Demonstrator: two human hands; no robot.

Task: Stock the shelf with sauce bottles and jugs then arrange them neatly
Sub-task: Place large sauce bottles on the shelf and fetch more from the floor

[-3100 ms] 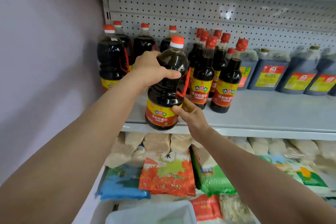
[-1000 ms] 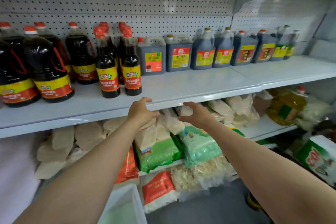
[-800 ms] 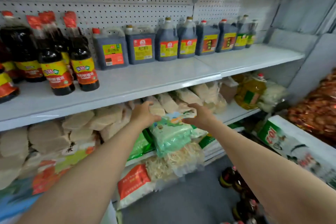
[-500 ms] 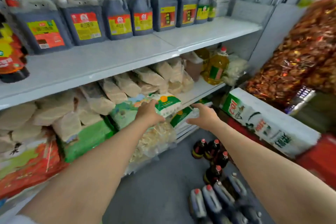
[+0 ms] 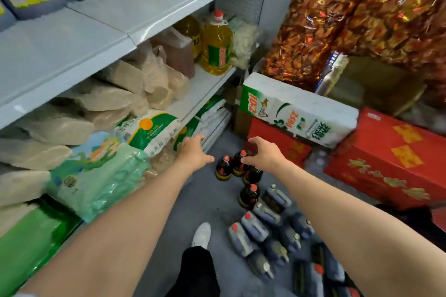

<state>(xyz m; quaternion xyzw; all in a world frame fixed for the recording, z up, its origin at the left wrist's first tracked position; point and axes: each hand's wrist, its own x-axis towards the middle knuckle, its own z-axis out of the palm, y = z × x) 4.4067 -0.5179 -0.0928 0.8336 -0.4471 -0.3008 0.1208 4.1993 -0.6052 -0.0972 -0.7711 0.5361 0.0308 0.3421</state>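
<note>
white pack (image 5: 299, 113) reading "2500", "10.2"

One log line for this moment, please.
phase: reaching for floor stock | left hand: empty | right hand: empty, above sauce bottles | jugs: on floor

— Where are the hands?
— Both empty, reaching down: left hand (image 5: 194, 152) open, right hand (image 5: 261, 153) loosely curled above the bottles (image 5: 237, 164).
— And the jugs (image 5: 255, 226)?
— On the floor (image 5: 207, 200), nearer the shoe (image 5: 201, 235).
</note>
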